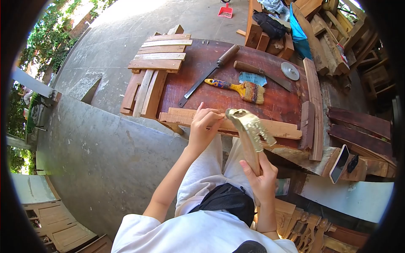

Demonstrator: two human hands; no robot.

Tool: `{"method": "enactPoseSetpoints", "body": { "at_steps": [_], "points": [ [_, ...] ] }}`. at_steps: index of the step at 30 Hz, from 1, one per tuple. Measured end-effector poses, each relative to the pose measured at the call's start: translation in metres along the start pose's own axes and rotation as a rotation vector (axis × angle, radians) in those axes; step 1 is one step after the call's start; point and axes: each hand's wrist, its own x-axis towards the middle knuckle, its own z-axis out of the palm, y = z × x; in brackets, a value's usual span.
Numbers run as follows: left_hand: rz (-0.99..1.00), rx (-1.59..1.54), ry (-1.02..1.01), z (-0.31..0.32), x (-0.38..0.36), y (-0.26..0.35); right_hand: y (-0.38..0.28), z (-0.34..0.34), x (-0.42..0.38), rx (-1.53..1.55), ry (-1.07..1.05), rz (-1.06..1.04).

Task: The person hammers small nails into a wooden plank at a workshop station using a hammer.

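Note:
My right hand (262,179) is wrapped round the wooden handle of a claw hammer (251,126). The brass-coloured hammer head is raised in front of a long, pale wooden board (278,128) along the near side of the table. At that board, my left hand (204,127) has its thumb and forefinger pinched together close to the hammer's striking face. Whatever sits between those fingertips is too small to make out. Beyond the board lie a paintbrush (249,91) with a yellow handle, a long file (198,86) and a wooden-handled blade (263,75).
The reddish table (278,105) carries a slatted wooden piece (162,52) at its left and a metal disc (290,71) at its right. Lumber (325,42) is piled at the back right. A phone (338,164) stands at the right, and a red dustpan (225,11) lies on the floor.

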Motion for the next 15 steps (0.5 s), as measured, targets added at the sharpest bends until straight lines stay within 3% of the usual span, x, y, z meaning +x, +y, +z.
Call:
{"method": "enactPoseSetpoints", "body": {
  "at_steps": [1,15],
  "points": [
    [0.000,-0.016,0.000,0.0025,-0.0007,-0.0024,0.0026,0.0036,0.0009,-0.018,0.005,-0.112],
    [-0.036,-0.047,0.044,0.0065,-0.0014,-0.0051,0.0059,0.0083,0.0024,-0.065,-0.004,-0.087]
  ]
}}
